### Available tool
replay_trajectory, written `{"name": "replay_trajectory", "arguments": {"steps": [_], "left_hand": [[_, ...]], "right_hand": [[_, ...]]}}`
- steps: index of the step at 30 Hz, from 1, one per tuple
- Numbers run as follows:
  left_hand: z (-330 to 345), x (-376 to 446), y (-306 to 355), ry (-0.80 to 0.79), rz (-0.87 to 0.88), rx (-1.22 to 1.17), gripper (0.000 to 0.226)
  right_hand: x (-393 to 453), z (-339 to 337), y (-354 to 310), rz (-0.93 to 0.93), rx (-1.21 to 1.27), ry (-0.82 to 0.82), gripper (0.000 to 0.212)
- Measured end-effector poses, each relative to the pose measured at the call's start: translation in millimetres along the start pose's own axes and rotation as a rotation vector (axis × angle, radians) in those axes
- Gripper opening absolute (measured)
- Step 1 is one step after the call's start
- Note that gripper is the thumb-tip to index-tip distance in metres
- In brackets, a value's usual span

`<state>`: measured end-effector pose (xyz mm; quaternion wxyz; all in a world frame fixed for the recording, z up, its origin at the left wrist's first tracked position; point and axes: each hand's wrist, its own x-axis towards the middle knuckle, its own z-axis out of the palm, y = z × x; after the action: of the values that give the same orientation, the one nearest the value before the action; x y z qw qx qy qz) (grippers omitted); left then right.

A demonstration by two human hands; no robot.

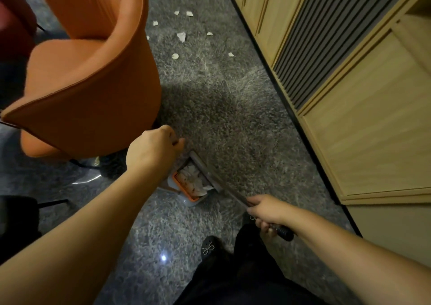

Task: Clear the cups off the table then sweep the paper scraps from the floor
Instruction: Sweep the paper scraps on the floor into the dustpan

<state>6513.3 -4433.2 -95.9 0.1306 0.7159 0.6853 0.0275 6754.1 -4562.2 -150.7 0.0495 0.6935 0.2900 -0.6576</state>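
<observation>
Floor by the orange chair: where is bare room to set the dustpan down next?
Bare floor runs between the orange chair and the wooden cabinets, ahead of the dustpan. Farther on it is littered with paper scraps. Near the left hand and right hand it is crowded: dustpan, broom, shoe.

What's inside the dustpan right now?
White crumpled paper scraps lie in the dustpan, beside its orange comb. The left hand and broom hide the rest of the pan.
</observation>
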Motion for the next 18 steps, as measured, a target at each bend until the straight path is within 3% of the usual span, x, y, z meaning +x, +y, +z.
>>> {"name": "replay_trajectory", "arguments": {"steps": [9,18], "left_hand": [[-47,-5,2,0.139,-0.100,-0.110,0.027],[-76,60,31,0.199,-0.127,-0.154,0.031]], "right_hand": [[-27,-25,-39,-0.108,-0.070,0.100,0.052],[-19,-98,-101,-0.156,-0.012,0.142,0.050]]}}
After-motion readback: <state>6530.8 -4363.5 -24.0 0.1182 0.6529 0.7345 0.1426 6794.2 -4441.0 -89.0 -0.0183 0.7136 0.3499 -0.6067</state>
